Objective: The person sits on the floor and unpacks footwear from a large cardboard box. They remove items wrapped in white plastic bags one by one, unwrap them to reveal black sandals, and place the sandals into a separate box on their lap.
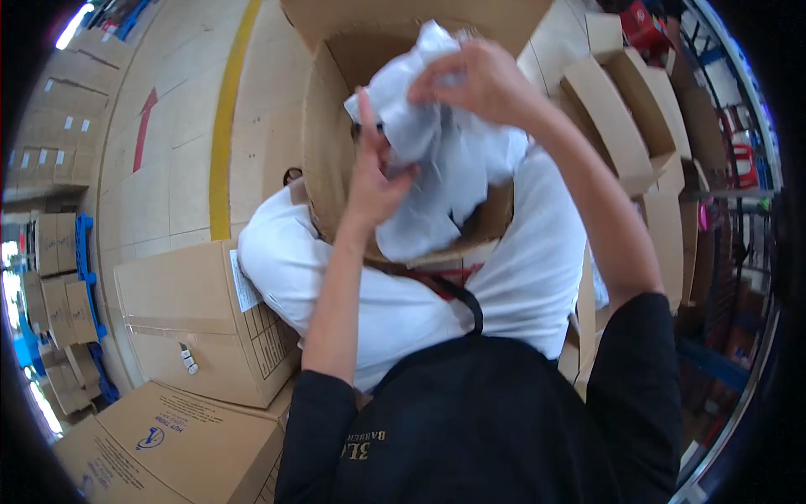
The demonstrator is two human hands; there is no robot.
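Note:
A large open cardboard box stands between my legs, and a crumpled bundle of thin white wrapping fills much of its mouth. My right hand reaches over the far right part of the bundle, its fingers bent and closed on the wrapping. Along the bundle's left side is my left hand, its index finger stretched up and its thumb apart, touching the wrapping. A small dark spot shows beside the left fingers; I cannot make out what it is. Whatever lies under the wrapping is hidden.
Closed cartons are stacked at my left. On the right stand open empty cartons and shelving. A yellow floor line and a red arrow run along the tiled floor. Far left are boxes on blue pallets.

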